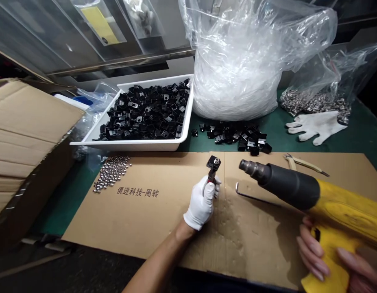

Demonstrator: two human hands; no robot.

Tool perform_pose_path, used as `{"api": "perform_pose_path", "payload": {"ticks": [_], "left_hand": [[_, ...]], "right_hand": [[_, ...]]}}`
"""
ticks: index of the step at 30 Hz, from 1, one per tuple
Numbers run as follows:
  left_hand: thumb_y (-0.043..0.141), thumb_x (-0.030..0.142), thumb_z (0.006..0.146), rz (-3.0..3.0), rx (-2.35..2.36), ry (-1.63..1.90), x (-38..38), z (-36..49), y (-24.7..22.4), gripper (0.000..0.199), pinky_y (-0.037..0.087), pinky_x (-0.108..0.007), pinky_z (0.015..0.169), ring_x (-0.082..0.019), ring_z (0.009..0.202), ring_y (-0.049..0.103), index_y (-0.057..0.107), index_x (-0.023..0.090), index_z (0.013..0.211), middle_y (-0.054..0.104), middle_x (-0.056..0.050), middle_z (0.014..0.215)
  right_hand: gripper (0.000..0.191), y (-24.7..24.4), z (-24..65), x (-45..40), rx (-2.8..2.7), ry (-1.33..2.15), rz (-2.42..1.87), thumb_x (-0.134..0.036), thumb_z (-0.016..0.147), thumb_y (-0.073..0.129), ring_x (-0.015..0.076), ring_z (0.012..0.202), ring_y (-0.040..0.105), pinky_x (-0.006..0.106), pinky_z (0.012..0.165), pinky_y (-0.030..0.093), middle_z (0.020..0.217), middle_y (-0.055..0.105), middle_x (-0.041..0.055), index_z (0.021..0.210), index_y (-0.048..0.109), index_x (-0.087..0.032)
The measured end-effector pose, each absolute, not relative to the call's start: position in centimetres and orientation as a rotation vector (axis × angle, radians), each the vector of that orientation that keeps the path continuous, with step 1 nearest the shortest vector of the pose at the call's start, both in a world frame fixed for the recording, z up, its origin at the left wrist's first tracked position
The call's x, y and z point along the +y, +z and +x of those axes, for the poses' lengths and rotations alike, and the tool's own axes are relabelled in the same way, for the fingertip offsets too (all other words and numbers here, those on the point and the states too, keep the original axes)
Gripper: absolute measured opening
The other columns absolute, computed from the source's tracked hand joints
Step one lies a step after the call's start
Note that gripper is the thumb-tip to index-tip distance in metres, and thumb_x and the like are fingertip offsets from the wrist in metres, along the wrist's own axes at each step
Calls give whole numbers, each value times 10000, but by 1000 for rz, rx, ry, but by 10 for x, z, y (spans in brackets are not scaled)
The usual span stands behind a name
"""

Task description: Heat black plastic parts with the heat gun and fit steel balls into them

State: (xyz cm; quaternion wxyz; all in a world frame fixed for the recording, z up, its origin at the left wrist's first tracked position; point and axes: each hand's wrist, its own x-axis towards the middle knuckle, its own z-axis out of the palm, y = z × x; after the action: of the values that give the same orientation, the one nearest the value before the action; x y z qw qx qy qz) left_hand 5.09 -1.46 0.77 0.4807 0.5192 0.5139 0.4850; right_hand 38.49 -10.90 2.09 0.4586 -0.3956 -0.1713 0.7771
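My left hand (201, 205), in a white cotton glove, grips a short red-and-black handled tool (211, 176). A small black square part with a metal stud (213, 162) sits on top of that tool. My bare right hand (313, 252) wraps the yellow grip of a heat gun (286, 183), whose dark metal nozzle points left toward the black part, with a gap between them. Below the nozzle, an L-shaped hex key (252, 196) lies on the cardboard sheet (164, 228), which is printed with dark characters.
A white tray (130, 145) heaped with black parts stands beyond the cardboard. More black parts (237, 138) lie loose on the green mat. Also there are steel beads (112, 173), pliers (301, 165), a white glove (316, 126), plastic bags (237, 61) and a cardboard box (23, 126).
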Motion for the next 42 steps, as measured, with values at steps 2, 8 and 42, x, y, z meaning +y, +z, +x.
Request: {"api": "perform_pose_path", "payload": {"ticks": [2, 8, 42], "left_hand": [[412, 714, 1018, 1344, 1345, 1176, -15, 48, 5, 590, 419, -283, 625, -141, 643, 496, 640, 170, 1051, 572, -17, 779], [431, 674, 1026, 1499, 1493, 1137, -14, 44, 0, 557, 463, -311, 723, -188, 761, 577, 672, 176, 1095, 621, -58, 863], [472, 711, 989, 1532, 1527, 1070, -8, 42, 8, 603, 509, -344, 773, -239, 846, 651, 713, 166, 1078, 702, -109, 936]], "right_hand": [[406, 17, 368, -105, -322, 1974, -907, -510, 854, 752, 155, 554, 472, 312, 497, 457, 804, 559, 27, 1188, 685, -289], [376, 22, 349, -96, -147, 2007, -889, -421, 836, 815, 124, 551, 443, 274, 509, 417, 786, 552, 8, 1167, 701, -283], [349, -3, 361, -105, -150, 2099, -772, -423, 917, 706, 145, 548, 452, 308, 508, 449, 803, 569, 39, 1235, 699, -279]]}}
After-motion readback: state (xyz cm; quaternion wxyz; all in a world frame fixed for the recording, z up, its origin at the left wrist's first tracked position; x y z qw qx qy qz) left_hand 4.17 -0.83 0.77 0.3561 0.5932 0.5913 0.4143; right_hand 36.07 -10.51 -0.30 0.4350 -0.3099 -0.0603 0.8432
